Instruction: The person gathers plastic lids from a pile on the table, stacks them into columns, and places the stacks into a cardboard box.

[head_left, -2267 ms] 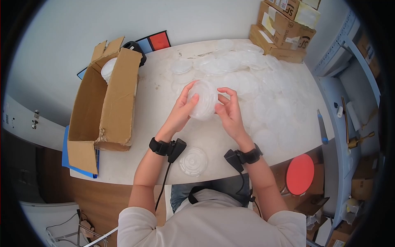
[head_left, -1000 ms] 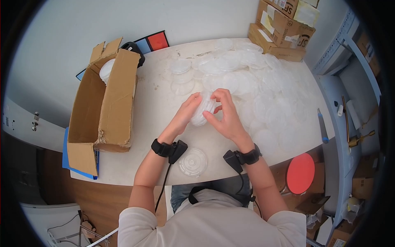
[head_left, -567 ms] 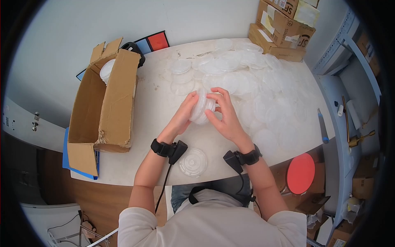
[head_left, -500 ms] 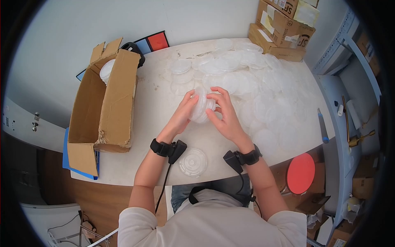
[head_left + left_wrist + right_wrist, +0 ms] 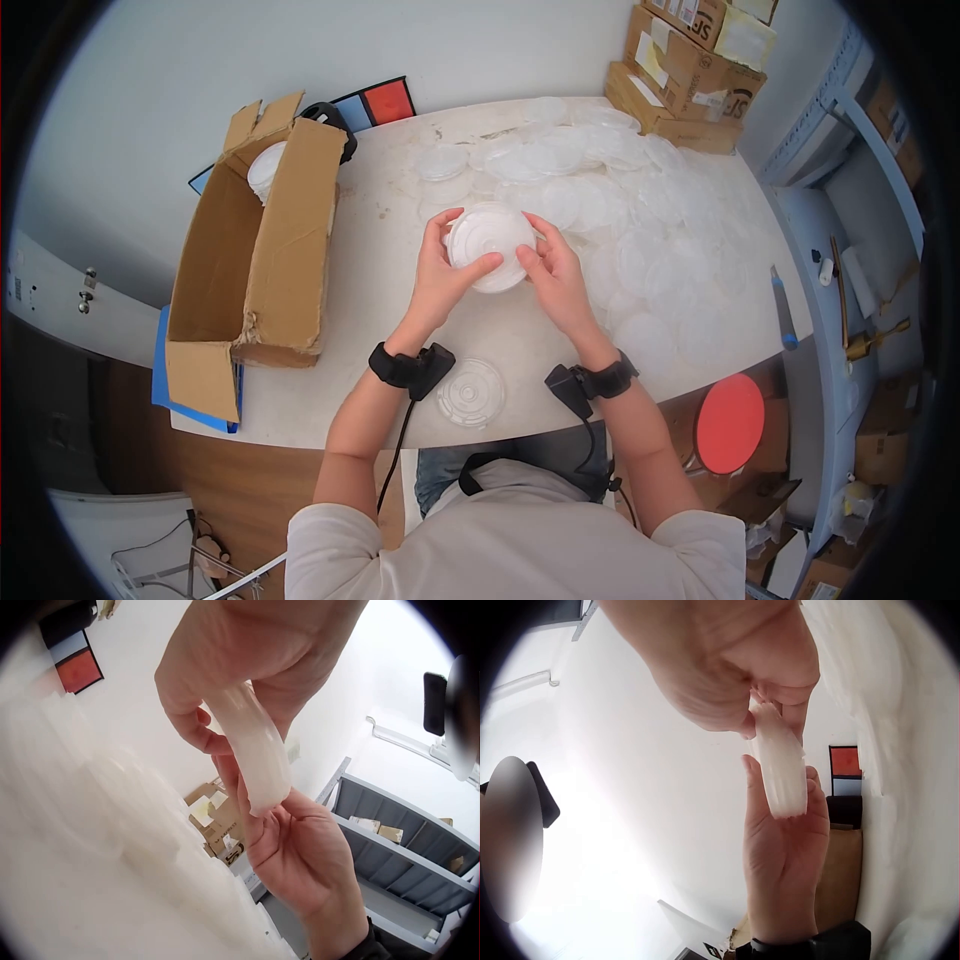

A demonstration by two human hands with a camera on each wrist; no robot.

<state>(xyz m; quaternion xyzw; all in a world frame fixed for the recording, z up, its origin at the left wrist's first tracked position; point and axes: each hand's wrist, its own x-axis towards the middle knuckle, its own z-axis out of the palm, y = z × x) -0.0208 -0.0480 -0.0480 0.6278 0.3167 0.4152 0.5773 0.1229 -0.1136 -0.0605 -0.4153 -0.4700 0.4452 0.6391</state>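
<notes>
Left hand (image 5: 440, 275) and right hand (image 5: 558, 287) are gripping a stack of round translucent lids (image 5: 490, 235) above a white table (image 5: 372, 285)

At nearest, a single clear lid (image 5: 470, 393) is lying flat at 6 o'clock from the stack; beyond it, the left hand is holding the stack's rim from 8 o'clock and the right hand from 4 o'clock, both thumbs pressing the facing side while fingers are curling behind, each grip opening only as wide as the stack's thickness; at 3 o'clock, well apart, a blue-handled tool (image 5: 783, 308) is lying near the table's edge; at 9 o'clock an open cardboard box (image 5: 293, 245) is standing; loose lids (image 5: 600, 195) are overlapping between 12 and 4 o'clock; farthest off, at 2 o'clock, stacked cartons (image 5: 685, 78) are resting near the wall (image 5: 500, 50)
</notes>
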